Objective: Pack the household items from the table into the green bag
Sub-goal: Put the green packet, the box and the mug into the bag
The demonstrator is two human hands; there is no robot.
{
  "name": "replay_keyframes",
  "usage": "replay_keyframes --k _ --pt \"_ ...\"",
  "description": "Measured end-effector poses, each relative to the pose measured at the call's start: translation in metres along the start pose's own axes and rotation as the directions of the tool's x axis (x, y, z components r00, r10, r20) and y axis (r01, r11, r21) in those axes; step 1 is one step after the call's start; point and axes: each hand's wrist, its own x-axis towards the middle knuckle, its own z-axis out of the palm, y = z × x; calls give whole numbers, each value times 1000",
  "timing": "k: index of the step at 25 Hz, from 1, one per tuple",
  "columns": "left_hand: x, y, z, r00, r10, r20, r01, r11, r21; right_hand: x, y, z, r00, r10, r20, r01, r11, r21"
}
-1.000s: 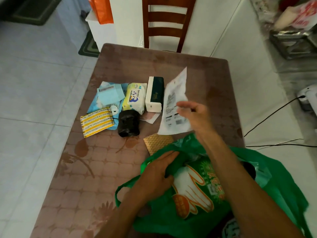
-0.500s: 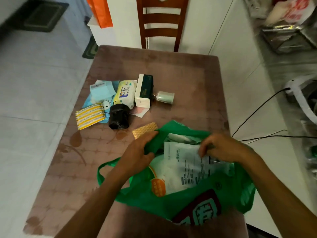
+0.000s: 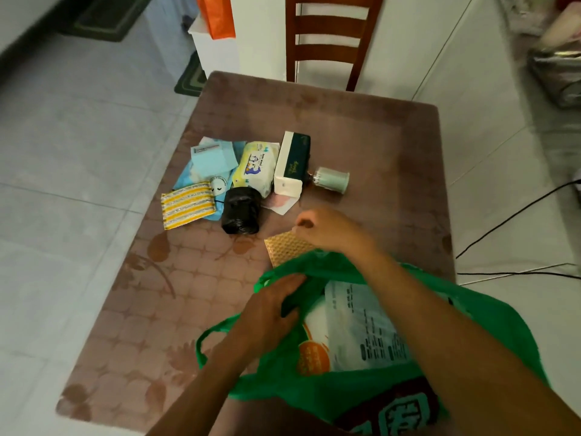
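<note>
My left hand [image 3: 270, 313] grips green bag [image 3: 503, 322] rim; right hand [image 3: 327, 228] loosely curled, empty, over gold packet [image 3: 284, 250] near counter [image 3: 361, 127] middle.

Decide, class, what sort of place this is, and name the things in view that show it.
Probably a room in a home, perhaps a dining area: a wooden chair pushed up to a table with a patterned cover, a tiled floor, and door mats near the wall.

We see the green bag [image 3: 361, 394] at the table's [image 3: 361, 127] near edge. Our left hand [image 3: 270, 313] grips its rim, a white printed packet [image 3: 367, 328] lies inside. Our right hand [image 3: 327, 229], fingers loosely curled, hovers just beyond the bag over a gold packet [image 3: 286, 250]. Farther beyond lie a black roll [image 3: 240, 210], wipes [image 3: 256, 166] and a striped sponge [image 3: 187, 207].
</note>
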Motion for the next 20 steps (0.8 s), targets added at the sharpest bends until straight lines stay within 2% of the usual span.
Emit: replay_keyframes --k 2,3,6,8,10,12,14,15,17,18,20 --pt "-2 1 2 999 46 -23 -45 999 19 46 8 38 977 164 137 -128 963 -238" --pt "-3 1 3 998 62 -26 -61 998 27 60 11 55 967 198 163 -137 936 -326" --pt "-2 -6 5 998 55 -15 -54 998 42 76 17 86 962 240 132 -150 866 -477" --pt "-1 -8 6 999 48 -3 -48 999 25 73 20 86 960 272 70 -209 860 -466" --pt "0 -4 4 999 54 -2 -54 998 18 64 18 67 980 198 5 -182 913 -365" --pt "0 1 0 998 64 -11 -64 997 34 43 11 31 986 55 -155 -80 984 -159" --pt "2 7 -3 996 73 -43 -70 996 57 4 2 -9 945 34 -325 41 974 221" --pt "3 11 -6 996 62 -68 -59 997 57 -20 -1 -27 932 56 -359 108 900 421" --pt "9 21 -14 989 35 -141 -31 999 31 -76 0 -57 926 97 -365 183 730 658" --pt "12 28 -18 984 37 -173 -35 999 15 -108 5 -64 935 109 -336 168 698 696" --pt "18 43 -23 977 58 -208 -62 998 -14 -162 22 -60 972 118 -203 54 727 684"
